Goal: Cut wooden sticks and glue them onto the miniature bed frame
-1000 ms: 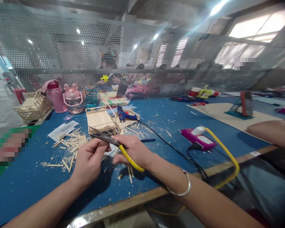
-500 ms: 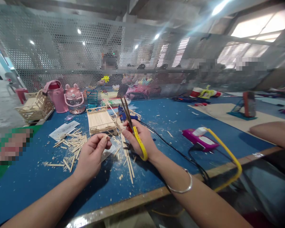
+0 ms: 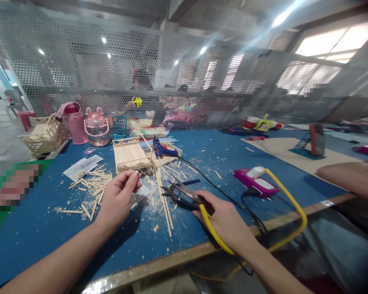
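Observation:
My left hand (image 3: 118, 198) is closed in a pinch above the table, with a tiny pale bit (image 3: 137, 172) at the fingertips, too small to name. My right hand (image 3: 225, 216) is closed around scissors (image 3: 213, 230) with yellow handles, low over the table; their blades point left and away from me. Under the blades lies a pair of dark pliers (image 3: 170, 192), its handles partly hidden. Long thin wooden sticks (image 3: 164, 204) lie between my hands. Beyond them are a small slatted wooden model (image 3: 131, 156) and a blue glue gun (image 3: 164, 150).
Short cut sticks (image 3: 95, 183) and chips litter the left side near a paper slip (image 3: 82, 166). Pink bottles (image 3: 75, 124) and another wooden model (image 3: 46, 132) stand back left. A purple power strip (image 3: 256, 183) with a yellow cable lies right, near another person's arm (image 3: 349, 175).
My right hand has moved right and toward me, lowering the scissors from upright to nearly flat. The glue gun and pliers show more fully. My left hand has barely moved.

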### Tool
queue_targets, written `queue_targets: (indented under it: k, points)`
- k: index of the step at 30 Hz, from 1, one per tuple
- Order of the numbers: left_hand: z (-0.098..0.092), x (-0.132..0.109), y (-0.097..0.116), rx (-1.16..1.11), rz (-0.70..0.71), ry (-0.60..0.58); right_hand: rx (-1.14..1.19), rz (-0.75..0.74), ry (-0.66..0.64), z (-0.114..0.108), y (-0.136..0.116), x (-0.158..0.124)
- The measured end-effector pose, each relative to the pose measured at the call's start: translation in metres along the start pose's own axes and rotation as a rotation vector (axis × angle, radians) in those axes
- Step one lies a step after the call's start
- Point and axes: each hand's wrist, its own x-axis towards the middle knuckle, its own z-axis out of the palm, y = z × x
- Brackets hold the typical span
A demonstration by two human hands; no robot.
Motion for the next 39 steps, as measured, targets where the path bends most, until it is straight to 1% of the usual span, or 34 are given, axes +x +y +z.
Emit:
queue_targets:
  k: [3,6,9,11,14,16,18,21,23,25,28,31,33,36,37,39]
  points:
    - [0.000,-0.001,0.000,-0.001,0.003,-0.026,0.002,-0.023,0.024,0.007,-0.001,0.008]
    - [0.000,-0.001,0.001,-0.010,0.012,-0.048,-0.004,-0.077,0.059,0.008,-0.009,0.021]
    - [-0.001,-0.001,0.000,-0.039,-0.009,-0.078,0.044,-0.183,0.133,0.001,-0.031,0.036]
    - [-0.001,-0.001,0.000,-0.074,-0.028,-0.097,0.115,-0.300,0.151,-0.005,-0.052,0.046]
    - [-0.002,-0.001,0.000,-0.122,-0.020,-0.110,0.218,-0.475,0.126,-0.004,-0.080,0.063]
    - [-0.002,0.000,0.001,-0.135,-0.005,-0.102,0.297,-0.537,0.086,0.005,-0.089,0.070]
    - [-0.003,-0.001,0.002,-0.120,0.002,-0.089,0.433,-0.510,0.037,0.019,-0.091,0.072]
    - [-0.004,-0.002,0.003,-0.028,0.002,-0.119,0.735,-0.389,-0.058,0.037,-0.087,0.067]
    - [-0.004,-0.002,0.002,0.057,-0.003,-0.170,0.892,-0.336,-0.067,0.043,-0.085,0.064]
    - [-0.003,-0.002,0.002,0.116,-0.012,-0.221,0.992,-0.320,-0.053,0.044,-0.085,0.061]
    - [-0.001,-0.002,0.001,0.132,-0.022,-0.285,1.052,-0.305,-0.064,0.042,-0.088,0.059]
    - [0.000,-0.002,0.000,0.100,-0.038,-0.318,1.071,-0.277,-0.088,0.041,-0.089,0.058]
    - [0.000,-0.002,-0.001,0.023,-0.094,-0.302,1.098,-0.261,-0.082,0.042,-0.089,0.058]
    - [-0.001,-0.001,-0.001,-0.092,-0.211,-0.237,1.135,-0.241,-0.049,0.044,-0.086,0.059]
    - [-0.001,0.000,-0.001,-0.106,-0.237,-0.225,1.139,-0.235,-0.046,0.044,-0.085,0.060]
    - [-0.002,0.000,0.000,-0.077,-0.238,-0.247,1.133,-0.231,-0.065,0.043,-0.085,0.061]
